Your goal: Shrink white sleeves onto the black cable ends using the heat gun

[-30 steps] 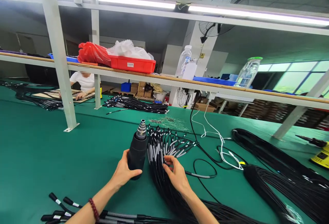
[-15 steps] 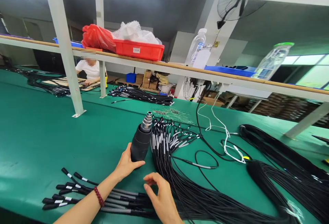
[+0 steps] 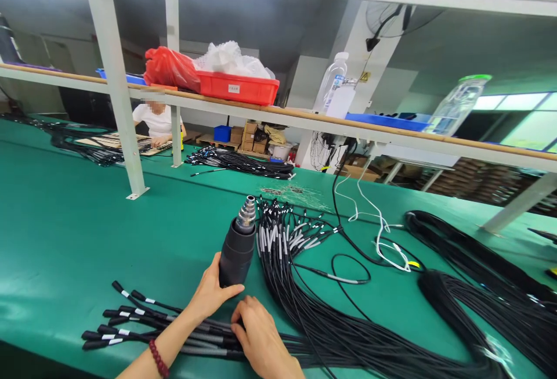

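My left hand (image 3: 215, 295) is wrapped round the dark body of a heat gun (image 3: 237, 251), which stands nearly upright with its stepped metal nozzle pointing up. Just right of its lower end is my right hand (image 3: 261, 332), fingers curled down over the near bundle of black cables (image 3: 209, 341). Whatever those fingers grip is hidden under them. This bundle has black connectors with white labels at its left end and grey ribbed sleeves along it. Right of the heat gun lies a larger cable bundle (image 3: 282, 286) with grey sleeves and white tags.
A shelf (image 3: 300, 116) spans the green table (image 3: 183, 222), carrying a red bin (image 3: 237, 87) and bottles. Its white post (image 3: 126, 106) stands at left. White cords (image 3: 383, 228) and coiled cables (image 3: 452, 303) lie at right. Another person (image 3: 156, 121) works at the far left.
My right hand has moved left and down, its fingers curling toward the near cables. The heat gun, still in my left hand, appears slightly lower. The view has shifted a little.
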`<state>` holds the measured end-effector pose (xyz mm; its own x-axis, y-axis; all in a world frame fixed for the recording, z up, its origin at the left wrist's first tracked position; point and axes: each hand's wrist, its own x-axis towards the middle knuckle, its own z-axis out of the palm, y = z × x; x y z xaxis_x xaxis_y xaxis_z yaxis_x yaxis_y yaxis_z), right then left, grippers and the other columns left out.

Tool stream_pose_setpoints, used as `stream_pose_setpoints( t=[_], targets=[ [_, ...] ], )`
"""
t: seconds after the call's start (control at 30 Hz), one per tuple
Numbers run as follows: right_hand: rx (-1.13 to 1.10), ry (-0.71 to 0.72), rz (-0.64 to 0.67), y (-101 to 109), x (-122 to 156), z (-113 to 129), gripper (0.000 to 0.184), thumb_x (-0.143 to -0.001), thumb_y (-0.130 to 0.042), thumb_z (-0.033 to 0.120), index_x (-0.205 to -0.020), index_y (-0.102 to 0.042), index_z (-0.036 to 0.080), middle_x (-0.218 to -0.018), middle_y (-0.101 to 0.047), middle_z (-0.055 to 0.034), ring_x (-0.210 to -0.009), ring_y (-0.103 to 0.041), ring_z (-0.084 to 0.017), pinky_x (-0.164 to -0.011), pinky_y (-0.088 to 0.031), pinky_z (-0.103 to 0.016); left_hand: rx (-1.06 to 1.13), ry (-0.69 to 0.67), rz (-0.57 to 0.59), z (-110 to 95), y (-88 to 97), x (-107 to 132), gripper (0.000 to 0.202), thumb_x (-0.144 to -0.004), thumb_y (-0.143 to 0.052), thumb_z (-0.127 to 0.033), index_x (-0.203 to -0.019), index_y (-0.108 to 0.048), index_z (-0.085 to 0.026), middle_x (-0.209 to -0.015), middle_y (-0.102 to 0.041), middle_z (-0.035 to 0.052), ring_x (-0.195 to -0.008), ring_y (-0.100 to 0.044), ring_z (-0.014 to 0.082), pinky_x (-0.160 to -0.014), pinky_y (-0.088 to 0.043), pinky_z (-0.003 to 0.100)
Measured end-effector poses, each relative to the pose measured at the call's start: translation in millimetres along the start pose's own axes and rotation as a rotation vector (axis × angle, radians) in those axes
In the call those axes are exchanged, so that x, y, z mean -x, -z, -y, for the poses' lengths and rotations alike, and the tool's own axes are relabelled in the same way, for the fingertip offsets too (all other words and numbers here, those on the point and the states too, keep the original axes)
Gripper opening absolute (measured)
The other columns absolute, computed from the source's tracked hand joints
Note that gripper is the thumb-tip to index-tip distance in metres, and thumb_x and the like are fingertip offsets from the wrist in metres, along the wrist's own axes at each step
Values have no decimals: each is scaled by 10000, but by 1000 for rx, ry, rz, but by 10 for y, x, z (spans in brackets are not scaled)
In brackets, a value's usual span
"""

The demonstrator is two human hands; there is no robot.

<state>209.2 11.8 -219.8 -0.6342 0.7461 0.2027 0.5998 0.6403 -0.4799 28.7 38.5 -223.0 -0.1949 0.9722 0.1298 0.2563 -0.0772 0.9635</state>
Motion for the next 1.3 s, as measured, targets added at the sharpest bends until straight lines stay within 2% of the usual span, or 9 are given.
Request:
stream_pose_setpoints(
  t=[0.2, 0.43, 0.6, 0.67, 0.77, 0.9, 1.0, 1.17, 1.3],
  targets=[
    [60, -11, 60, -47, -15, 11, 209, -847, -482, 17, -946, -552, 187, -981, -639, -70, -919, -611, -224, -824, -473, -324, -26, -36, 60, 6, 57, 4, 821, -666, -772, -394, -1392, -456, -176, -1420, -545, 147, -1319, -483, 340, -1132, -351, 462],
    [-43, -57, 164, 150, 7, 146, 234, -841, -465, -14, -978, -542, 159, -1050, -626, -100, -989, -591, -230, -884, -475, -331, -90, 27, 53, 125, -22, 170, 926, -718, -704, -443, -1479, -296, -106, -1524, -399, 212, -1416, -352, 374, -1175, -270, 518],
    [-94, -36, 187, 258, 40, 190, 224, -842, -465, -11, -954, -513, 177, -1058, -608, -89, -998, -572, -223, -899, -459, -329, -125, -7, 70, 65, 22, 190, 864, -726, -719, -420, -1464, -357, -154, -1469, -490, 173, -1366, -434, 358, -1151, -331, 501],
    [-135, -40, 178, 309, 40, 198, 202, -871, -445, 6, -953, -496, 184, -1052, -600, -81, -990, -569, -211, -894, -451, -318, -134, -60, 110, 8, 141, 200, 790, -758, -708, -407, -1447, -400, -176, -1456, -510, 153, -1359, -448, 339, -1156, -332, 483],
    [-204, -58, 156, 412, 36, 216, 151, -931, -410, 63, -948, -474, 198, -1009, -598, -56, -941, -567, -191, -864, -438, -300, -216, -83, 183, -66, 464, 298, 686, -853, -633, -440, -1456, -401, -209, -1489, -472, 131, -1380, -425, 306, -1169, -319, 455],
    [-285, -97, 90, 611, 54, 274, 136, -998, -354, 180, -914, -457, 208, -939, -582, -34, -864, -544, -175, -792, -418, -275, -401, 28, 331, -159, 994, 567, 516, -939, -504, -528, -1420, -451, -348, -1332, -609, 46, -1277, -525, 261, -1130, -377, 430],
    [-319, -115, 45, 784, 87, 317, 177, -1012, -360, 263, -889, -474, 205, -896, -565, -24, -813, -513, -166, -725, -397, -259, -462, 86, 419, -242, 1282, 757, 399, -946, -475, -548, -1318, -546, -421, -1295, -629, -18, -1232, -557, 244, -1075, -442, 355],
    [-323, -168, -4, 1095, 187, 262, 241, -992, -431, 361, -870, -561, 199, -800, -533, -3, -726, -464, -157, -651, -364, -256, -491, 59, 315, -432, 1533, 882, 356, -942, -442, -564, -1173, -636, -374, -1234, -669, -39, -1187, -595, 231, -1020, -486, 267],
    [-367, -201, 34, 1444, 319, 246, 242, -988, -454, 395, -1061, -612, 226, -1016, -608, -32, -940, -536, -194, -858, -412, -290, -531, -76, 293, -725, 1579, 883, 326, -939, -472, -538, -1157, -638, -362, -1202, -684, -46, -1127, -629, 196, -988, -494, 202]
  ],
)
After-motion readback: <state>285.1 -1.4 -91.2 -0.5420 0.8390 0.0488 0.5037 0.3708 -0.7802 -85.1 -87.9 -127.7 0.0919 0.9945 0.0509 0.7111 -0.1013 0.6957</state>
